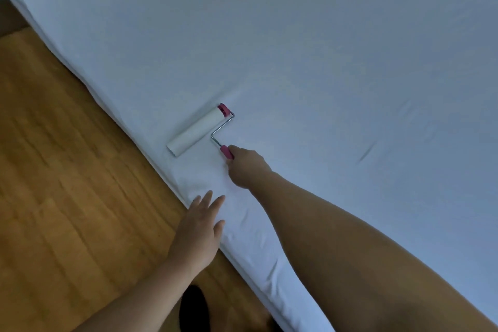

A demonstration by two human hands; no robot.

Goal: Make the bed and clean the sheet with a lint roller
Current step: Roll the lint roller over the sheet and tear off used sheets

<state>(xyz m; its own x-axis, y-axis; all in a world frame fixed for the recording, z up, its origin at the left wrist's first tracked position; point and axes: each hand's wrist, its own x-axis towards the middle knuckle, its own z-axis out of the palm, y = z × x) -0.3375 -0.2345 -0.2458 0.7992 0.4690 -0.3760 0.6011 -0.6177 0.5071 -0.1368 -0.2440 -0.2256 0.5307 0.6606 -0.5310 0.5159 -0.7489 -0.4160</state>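
A white sheet (310, 56) covers the bed and fills most of the view. A lint roller (196, 131) with a white roll, a bent metal arm and a pink handle lies on the sheet close to the bed's left edge. My right hand (246, 167) reaches out and grips the pink handle. My left hand (200, 226) is flat, fingers spread, at the edge of the sheet, just behind the roller. A few faint creases mark the sheet on the right.
A wooden floor (59, 183) runs along the bed's left side. A dark shape (192, 307) shows on the floor at the bottom, under my left forearm.
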